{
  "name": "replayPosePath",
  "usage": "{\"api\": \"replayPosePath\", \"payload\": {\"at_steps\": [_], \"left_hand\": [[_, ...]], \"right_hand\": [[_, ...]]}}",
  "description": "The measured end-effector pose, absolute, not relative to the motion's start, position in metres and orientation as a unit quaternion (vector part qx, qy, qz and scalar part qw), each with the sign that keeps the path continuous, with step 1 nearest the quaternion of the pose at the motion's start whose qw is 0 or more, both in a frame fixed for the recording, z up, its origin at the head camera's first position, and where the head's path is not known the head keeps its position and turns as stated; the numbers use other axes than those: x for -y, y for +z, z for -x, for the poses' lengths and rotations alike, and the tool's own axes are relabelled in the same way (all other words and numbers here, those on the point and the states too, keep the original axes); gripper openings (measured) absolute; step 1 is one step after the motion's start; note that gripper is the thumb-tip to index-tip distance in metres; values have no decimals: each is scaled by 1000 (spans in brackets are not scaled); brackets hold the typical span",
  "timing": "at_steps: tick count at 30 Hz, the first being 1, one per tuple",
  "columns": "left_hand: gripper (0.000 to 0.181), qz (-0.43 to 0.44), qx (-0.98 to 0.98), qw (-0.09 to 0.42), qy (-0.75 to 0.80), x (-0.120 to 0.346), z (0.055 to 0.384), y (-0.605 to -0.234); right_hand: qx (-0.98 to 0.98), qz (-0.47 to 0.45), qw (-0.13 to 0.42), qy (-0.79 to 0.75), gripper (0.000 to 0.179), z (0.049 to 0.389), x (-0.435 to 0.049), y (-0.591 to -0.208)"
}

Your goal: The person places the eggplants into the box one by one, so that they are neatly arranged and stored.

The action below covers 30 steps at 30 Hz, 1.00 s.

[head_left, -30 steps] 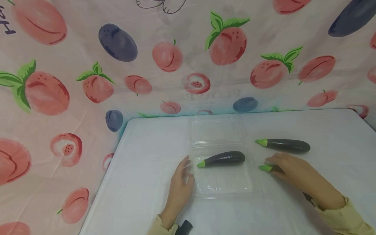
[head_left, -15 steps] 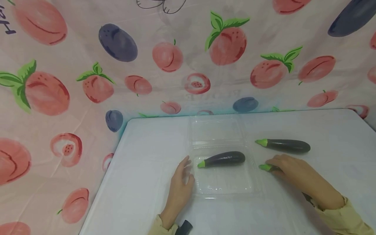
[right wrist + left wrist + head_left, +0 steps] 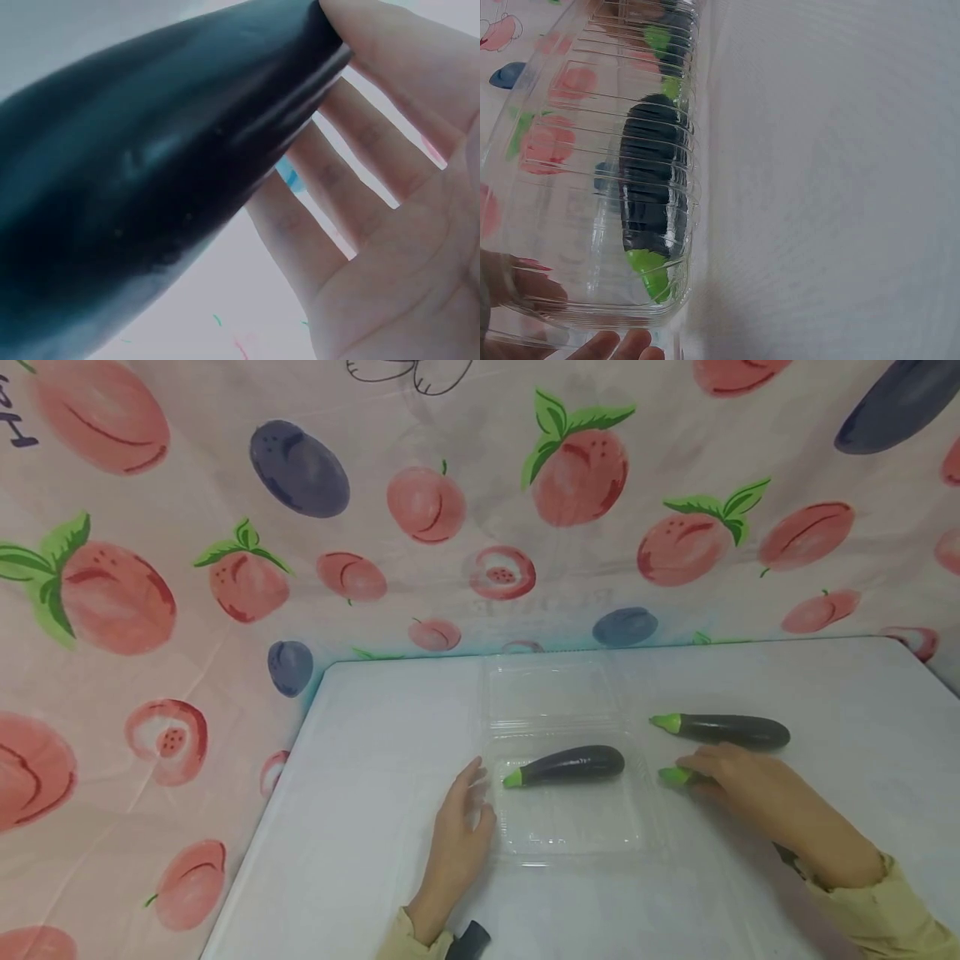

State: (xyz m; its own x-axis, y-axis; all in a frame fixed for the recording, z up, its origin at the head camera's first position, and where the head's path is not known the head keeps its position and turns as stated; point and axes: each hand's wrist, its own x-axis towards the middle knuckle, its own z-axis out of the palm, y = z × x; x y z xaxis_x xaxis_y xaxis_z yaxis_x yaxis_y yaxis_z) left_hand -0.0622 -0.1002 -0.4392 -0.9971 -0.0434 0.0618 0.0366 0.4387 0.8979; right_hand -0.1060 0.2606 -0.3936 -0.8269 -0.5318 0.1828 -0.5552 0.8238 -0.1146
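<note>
My right hand pinches a dark eggplant between thumb and fingers. In the head view only its green stem end shows, the rest lying under the hand; the right wrist view shows its glossy body close up. A second eggplant lies in the near half of a clear plastic clamshell container, stem to the left. My left hand stays at the container's left side, fingers relaxed; the left wrist view shows its fingertips by the rim. Another eggplant lies just beyond my right hand.
The container's lid half lies unfolded toward the back of the white table. A fruit-print cloth hangs behind and to the left. Something black and cylindrical sits by my left wrist.
My right hand and the eggplant in it have moved slightly up and away from me. The left hand, the container and the other eggplants have stayed put.
</note>
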Motion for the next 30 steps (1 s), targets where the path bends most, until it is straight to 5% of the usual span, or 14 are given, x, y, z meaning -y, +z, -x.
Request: {"api": "replayPosePath", "payload": {"at_steps": [18,30], "left_hand": [[60,-1,848,41,-528,100,61,-438],[60,-2,848,38,-529,101,61,-437]], "right_hand": [[961,-263,48,65,26,108,-257,-365],[947,-289,114,81,38,109,-247,-357]]}}
